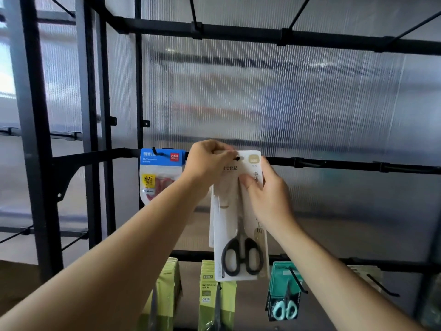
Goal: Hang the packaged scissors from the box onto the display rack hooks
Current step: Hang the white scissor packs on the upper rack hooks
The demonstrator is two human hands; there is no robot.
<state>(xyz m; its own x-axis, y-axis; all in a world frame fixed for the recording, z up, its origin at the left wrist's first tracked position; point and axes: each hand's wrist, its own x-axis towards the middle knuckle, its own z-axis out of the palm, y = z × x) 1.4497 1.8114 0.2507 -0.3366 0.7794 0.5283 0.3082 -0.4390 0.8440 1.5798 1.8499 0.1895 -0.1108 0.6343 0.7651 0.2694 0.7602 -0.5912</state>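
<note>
A white pack of black-handled scissors (238, 237) hangs upright in front of the middle rail (334, 164) of the black display rack. A black hook tip (237, 158) pokes through the pack's hanging hole. My left hand (205, 163) grips the pack's top left corner. My right hand (267, 197) pinches its right edge, thumb on the front. The box is not in view.
A blue pack of red scissors (160, 175) hangs on the hook to the left. On the lower rail hang green scissor packs (216, 297), more green packs (167, 295) and teal packs (284, 292). Bare hooks (381, 286) stick out at lower right and along the top rail.
</note>
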